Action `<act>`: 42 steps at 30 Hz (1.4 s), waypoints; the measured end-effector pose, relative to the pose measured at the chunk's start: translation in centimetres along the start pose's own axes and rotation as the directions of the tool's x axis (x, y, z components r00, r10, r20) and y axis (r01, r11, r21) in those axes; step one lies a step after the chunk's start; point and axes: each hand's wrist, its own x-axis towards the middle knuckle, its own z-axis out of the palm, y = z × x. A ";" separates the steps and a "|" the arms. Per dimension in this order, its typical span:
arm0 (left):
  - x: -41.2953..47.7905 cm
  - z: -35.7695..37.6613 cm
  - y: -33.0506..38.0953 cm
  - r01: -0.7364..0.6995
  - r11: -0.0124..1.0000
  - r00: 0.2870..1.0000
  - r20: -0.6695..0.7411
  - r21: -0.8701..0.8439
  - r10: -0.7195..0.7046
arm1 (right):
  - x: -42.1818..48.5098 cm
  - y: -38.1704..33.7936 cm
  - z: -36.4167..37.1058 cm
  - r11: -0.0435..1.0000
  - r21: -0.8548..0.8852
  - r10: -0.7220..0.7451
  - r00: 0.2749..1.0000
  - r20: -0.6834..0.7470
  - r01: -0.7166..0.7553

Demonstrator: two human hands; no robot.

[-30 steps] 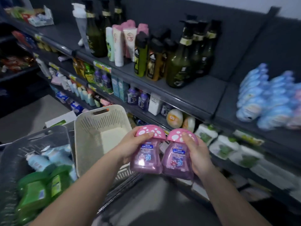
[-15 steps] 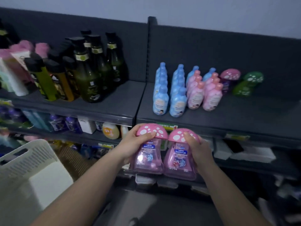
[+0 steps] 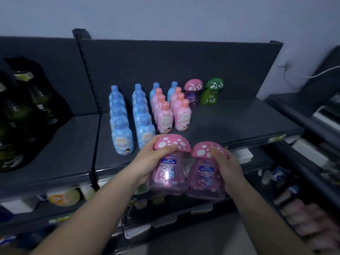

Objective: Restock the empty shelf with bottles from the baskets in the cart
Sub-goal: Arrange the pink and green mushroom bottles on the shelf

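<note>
Hands are both holding mushroom-cap bottles right at the front edge of the shelf (image 3: 230, 124). The left hand (image 3: 149, 161) is gripping the left mushroom bottle (image 3: 168, 175), with its fingers (image 3: 170, 148) clamped over the spotted pink cap and round the neck. The right hand (image 3: 227, 167) is doing the same with the right mushroom bottle (image 3: 205, 183), its fingers curling over that cap too. Both bottles are hanging roughly upright, side by side and nearly touching. They're hovering in front of the shelf lip, not standing on it as far as I can tell.

Up on the shelf, two rows of blue bottles (image 3: 122, 139) are standing on the left. Two shorter rows of pink bottles (image 3: 164, 119) are lining up just beside them, each with a blue one peeking out behind. At the back, a pink-capped bottle (image 3: 193, 93) and a green mushroom bottle (image 3: 211, 92) are sitting next to each other near the back panel. Dark green bottles (image 3: 22, 111) are crowding the next shelf section over on the left. Stuff on the lower shelves is coming out too blurry to make out.
</note>
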 end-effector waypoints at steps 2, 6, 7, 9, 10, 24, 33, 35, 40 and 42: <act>1.4 0.8 0.8 -0.007 1.000 1.000 0.026 0.015 0.007 | 0.7 -0.6 -0.5 0.999 0.010 -0.036 0.999 -0.019 0.036; 3.8 2.5 2.2 -0.029 0.998 0.998 0.062 0.053 0.026 | 2.1 -1.8 -1.5 0.995 0.062 -0.078 0.996 -0.033 0.080; 4.4 2.9 2.5 -0.031 0.998 0.997 0.066 0.052 0.027 | 2.6 -2.1 -1.7 0.993 0.073 -0.086 0.996 -0.033 0.088; 5.6 3.8 2.9 -0.037 0.998 0.997 0.070 0.053 0.033 | 3.8 -2.9 -2.1 0.992 0.077 -0.100 0.995 -0.029 0.102; 6.3 4.3 3.1 -0.047 0.997 0.997 0.068 0.053 0.043 | 4.6 -3.2 -2.4 0.991 0.078 -0.108 0.994 -0.023 0.109; 18.1 12.9 2.3 -0.222 0.971 0.968 -0.101 0.092 0.231 | 19.5 -8.9 -10.5 0.987 -0.003 -0.157 0.962 0.222 0.162; 22.1 16.9 0.5 -0.239 0.971 0.946 -0.228 -0.003 0.232 | 28.1 -9.8 -14.4 0.988 -0.058 -0.108 0.907 0.406 0.144; 22.5 17.0 -0.1 -0.244 0.970 0.937 -0.258 -0.008 0.233 | 29.1 -9.6 -14.6 0.983 -0.070 -0.125 0.889 0.440 0.172; 22.9 17.2 -0.5 -0.227 0.974 0.935 -0.279 0.000 0.218 | 29.9 -9.4 -14.8 0.987 -0.025 -0.126 0.869 0.478 0.157; 23.3 17.2 -0.4 -0.227 0.974 0.936 -0.274 0.009 0.221 | 30.2 -9.4 -14.8 0.988 -0.010 -0.133 0.868 0.479 0.157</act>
